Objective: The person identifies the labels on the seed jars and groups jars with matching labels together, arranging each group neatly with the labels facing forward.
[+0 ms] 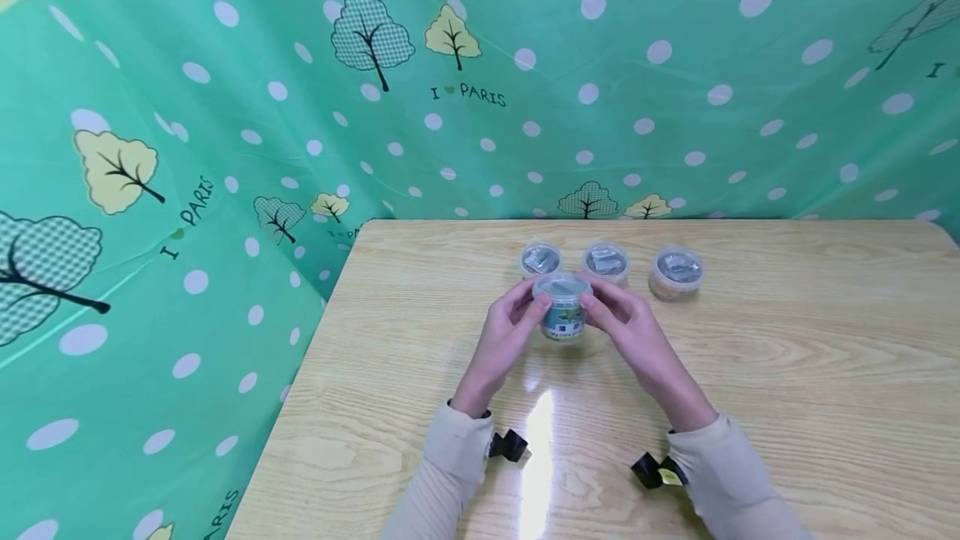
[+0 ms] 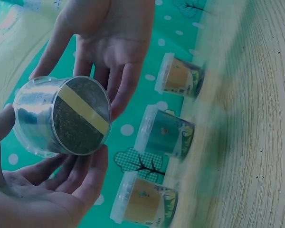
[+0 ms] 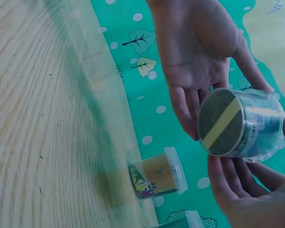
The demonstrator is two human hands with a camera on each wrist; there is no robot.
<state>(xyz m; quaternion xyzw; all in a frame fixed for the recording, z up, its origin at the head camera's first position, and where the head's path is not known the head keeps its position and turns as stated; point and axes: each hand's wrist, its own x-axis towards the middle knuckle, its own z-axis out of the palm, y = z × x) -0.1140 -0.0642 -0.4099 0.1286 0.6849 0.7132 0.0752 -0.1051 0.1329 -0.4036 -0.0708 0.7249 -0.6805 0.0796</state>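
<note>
Between both hands, a clear lidded plastic cup (image 1: 562,312) with a blue-green printed label is held above the table. The left hand (image 1: 507,335) grips its left side, thumb toward the front; the right hand (image 1: 630,330) grips the right side in the same way. From below, in the left wrist view, the cup (image 2: 80,116) shows dark, soil-like contents and a pale yellow strip across its bottom. The right wrist view shows the same cup (image 3: 242,123) tilted in frame, fingers around it.
Behind the hands, three similar lidded cups stand in a row: a left cup (image 1: 540,259), a middle cup (image 1: 606,262) and a right cup (image 1: 677,273). They rest on a wood-grain table (image 1: 810,373). Green dotted cloth (image 1: 480,140) hangs along the back and left.
</note>
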